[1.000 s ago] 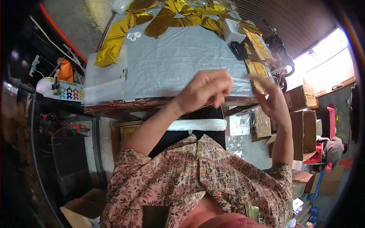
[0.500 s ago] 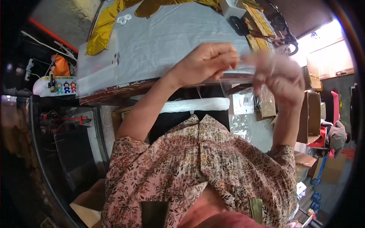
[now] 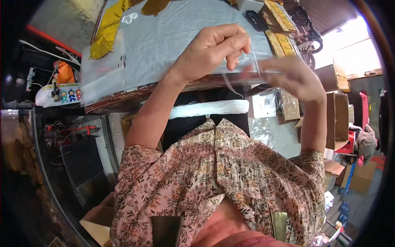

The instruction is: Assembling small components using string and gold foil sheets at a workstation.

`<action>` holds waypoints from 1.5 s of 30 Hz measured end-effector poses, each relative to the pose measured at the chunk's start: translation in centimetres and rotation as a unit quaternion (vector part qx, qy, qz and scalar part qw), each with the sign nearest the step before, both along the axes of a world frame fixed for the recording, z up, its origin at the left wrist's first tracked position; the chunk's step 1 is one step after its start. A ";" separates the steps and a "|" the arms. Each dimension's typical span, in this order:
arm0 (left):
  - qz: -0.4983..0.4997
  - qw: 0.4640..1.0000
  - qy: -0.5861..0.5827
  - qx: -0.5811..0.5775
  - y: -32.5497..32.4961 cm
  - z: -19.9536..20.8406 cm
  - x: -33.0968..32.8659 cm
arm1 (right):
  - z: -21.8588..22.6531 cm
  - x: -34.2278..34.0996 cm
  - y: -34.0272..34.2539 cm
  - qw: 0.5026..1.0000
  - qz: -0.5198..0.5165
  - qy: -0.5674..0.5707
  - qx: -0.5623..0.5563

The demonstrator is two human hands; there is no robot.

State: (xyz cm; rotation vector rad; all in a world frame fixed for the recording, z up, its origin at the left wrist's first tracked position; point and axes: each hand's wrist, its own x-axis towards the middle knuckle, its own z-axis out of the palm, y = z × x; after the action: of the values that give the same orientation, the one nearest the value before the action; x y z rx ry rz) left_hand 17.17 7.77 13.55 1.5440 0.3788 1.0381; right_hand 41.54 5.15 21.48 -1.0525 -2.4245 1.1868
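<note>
My left hand (image 3: 218, 51) is raised over the table's near edge, fingers curled in a pinch. Just below those fingers a thin white strand (image 3: 233, 87) hangs in a curve toward my lap; the fingers seem closed on its upper end. To the right, my right hand (image 3: 294, 76) is smeared by motion, and I cannot make out what its fingers hold. A thick white bundle of string (image 3: 210, 108) lies across my lap, below both hands.
The table (image 3: 164, 45) has a pale cloth cover. On it are gold foil pieces (image 3: 105, 39), a small white coil (image 3: 130, 18), a black coil (image 3: 256, 20) and yellow boxes (image 3: 283, 43). Cardboard boxes (image 3: 337, 119) stand at the right.
My left hand has moved slightly up and left. My right hand has shifted lower, its fingers now stretched toward the left. The curved white strand shows more plainly below the left hand.
</note>
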 end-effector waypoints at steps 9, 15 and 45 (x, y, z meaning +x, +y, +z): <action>-0.012 0.998 -0.001 -0.067 -0.2 1.3 -0.3 | 0.9 -0.5 0.5 0.996 0.021 0.085 -0.032; -0.065 0.994 -0.005 -0.092 0.2 1.5 -0.1 | 0.5 -2.2 2.1 0.977 -0.100 -0.083 0.170; 0.007 0.984 0.153 -0.090 2.2 -1.0 -2.0 | -3.9 -4.6 3.0 0.993 -0.050 0.087 -0.062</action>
State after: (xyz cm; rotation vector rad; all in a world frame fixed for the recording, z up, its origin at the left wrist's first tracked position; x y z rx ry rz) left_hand 15.17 9.98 12.59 1.5379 0.6788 0.7545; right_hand 36.96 8.20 17.53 -1.0443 -2.1641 1.3500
